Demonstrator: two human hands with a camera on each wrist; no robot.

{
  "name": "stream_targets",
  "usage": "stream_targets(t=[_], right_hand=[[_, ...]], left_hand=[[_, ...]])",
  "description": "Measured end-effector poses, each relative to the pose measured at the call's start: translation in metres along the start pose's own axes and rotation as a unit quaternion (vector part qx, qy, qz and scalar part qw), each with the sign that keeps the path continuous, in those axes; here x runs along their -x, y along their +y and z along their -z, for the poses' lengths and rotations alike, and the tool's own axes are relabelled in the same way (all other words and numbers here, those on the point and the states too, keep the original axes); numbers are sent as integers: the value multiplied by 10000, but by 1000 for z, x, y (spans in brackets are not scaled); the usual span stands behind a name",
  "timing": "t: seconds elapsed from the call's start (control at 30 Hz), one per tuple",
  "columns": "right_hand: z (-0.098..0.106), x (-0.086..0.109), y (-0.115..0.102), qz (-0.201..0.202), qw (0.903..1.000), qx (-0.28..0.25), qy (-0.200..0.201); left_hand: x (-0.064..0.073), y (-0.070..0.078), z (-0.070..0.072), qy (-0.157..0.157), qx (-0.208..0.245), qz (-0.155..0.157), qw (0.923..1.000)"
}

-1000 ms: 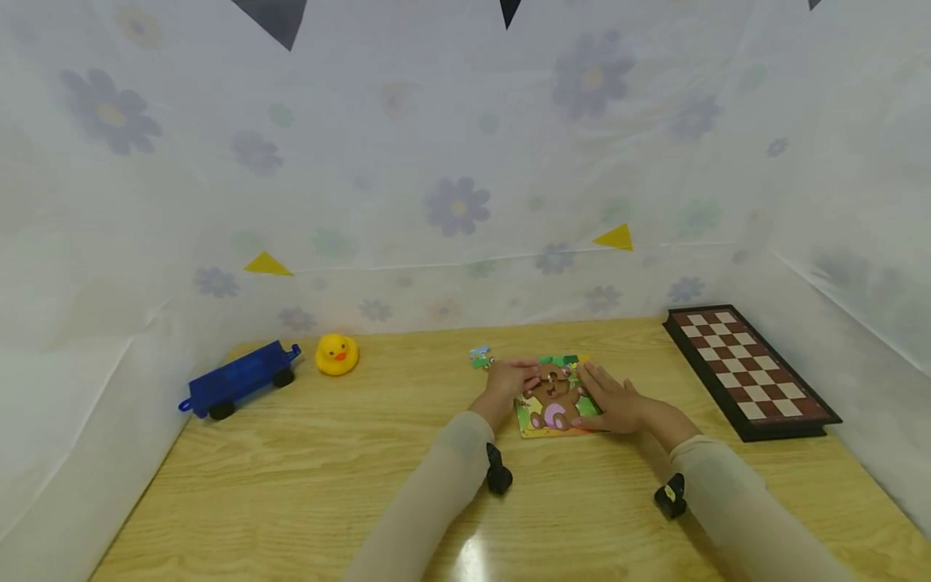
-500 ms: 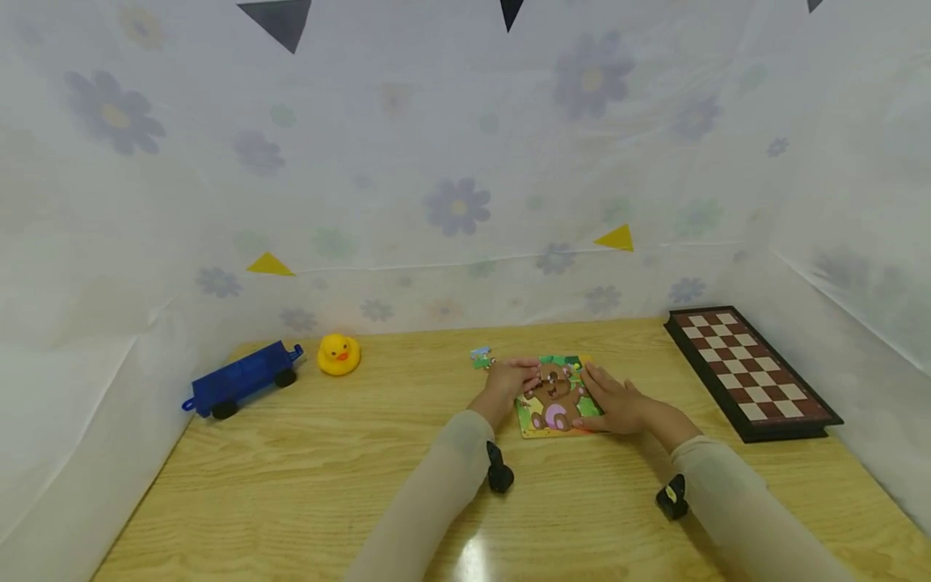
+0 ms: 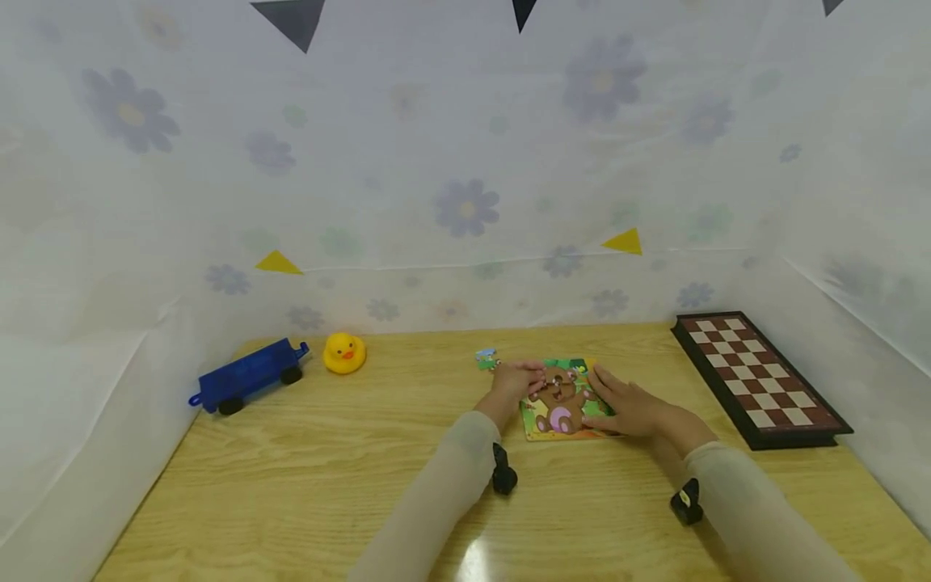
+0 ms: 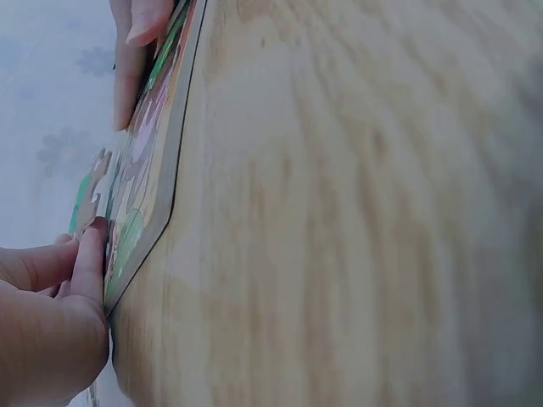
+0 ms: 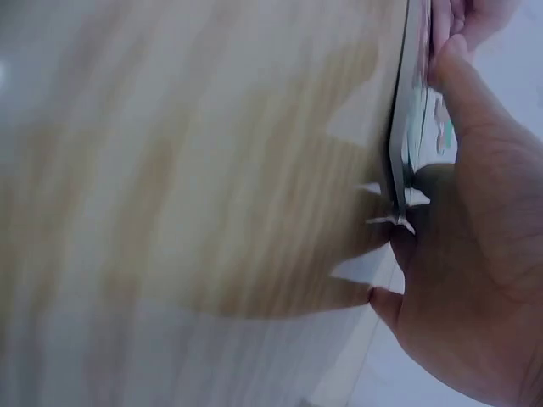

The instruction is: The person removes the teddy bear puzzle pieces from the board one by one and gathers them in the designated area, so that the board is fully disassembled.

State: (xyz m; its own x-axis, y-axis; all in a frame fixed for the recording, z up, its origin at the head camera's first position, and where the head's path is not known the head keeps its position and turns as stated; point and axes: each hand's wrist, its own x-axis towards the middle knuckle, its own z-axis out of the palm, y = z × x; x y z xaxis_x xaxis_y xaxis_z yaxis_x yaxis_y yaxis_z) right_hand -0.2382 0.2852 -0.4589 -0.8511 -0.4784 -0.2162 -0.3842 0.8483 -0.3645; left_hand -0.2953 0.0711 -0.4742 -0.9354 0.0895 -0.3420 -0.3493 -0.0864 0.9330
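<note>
A bear jigsaw puzzle (image 3: pixel 562 416) lies on the wooden table between both hands. My left hand (image 3: pixel 515 384) is at its upper left side, thumb and fingers pinching a puzzle piece (image 4: pixel 92 191). In the left wrist view, that piece stands tilted above the puzzle's surface, its notched edge showing. My right hand (image 3: pixel 631 406) rests at the puzzle's right side, with the fingers extended along the edge and the thumb across the lower right corner. In the right wrist view, the right hand (image 5: pixel 484 220) spreads over the corner of the board.
Another loose puzzle piece (image 3: pixel 486 358) lies just behind my left hand. A yellow rubber duck (image 3: pixel 344 353) and a blue toy wagon (image 3: pixel 250 376) stand at the left. On the right lies a checkered game board (image 3: pixel 760 376). White flowered cloth (image 3: pixel 407 210) encloses the table.
The bear's face, split by a gap at first, now looks lined up with the body. Both hands stay at the puzzle. The head view has shifted slightly.
</note>
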Motion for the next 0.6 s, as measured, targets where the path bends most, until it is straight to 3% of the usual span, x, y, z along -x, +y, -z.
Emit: stream_targets(t=[0.13, 0.23, 0.43, 0.6], right_hand=[[6, 4, 5, 105, 9979, -616, -157], [8, 5, 7, 111, 9975, -673, -204], [6, 3, 11, 97, 9999, -68, 61], [2, 6, 11, 177, 9995, 171, 200]], left_hand=[[0, 0, 1, -26, 46, 30, 10000], [-1, 0, 2, -52, 63, 36, 10000], [-5, -1, 3, -166, 223, 10, 9996], [-10, -6, 12, -783, 756, -8, 9941]])
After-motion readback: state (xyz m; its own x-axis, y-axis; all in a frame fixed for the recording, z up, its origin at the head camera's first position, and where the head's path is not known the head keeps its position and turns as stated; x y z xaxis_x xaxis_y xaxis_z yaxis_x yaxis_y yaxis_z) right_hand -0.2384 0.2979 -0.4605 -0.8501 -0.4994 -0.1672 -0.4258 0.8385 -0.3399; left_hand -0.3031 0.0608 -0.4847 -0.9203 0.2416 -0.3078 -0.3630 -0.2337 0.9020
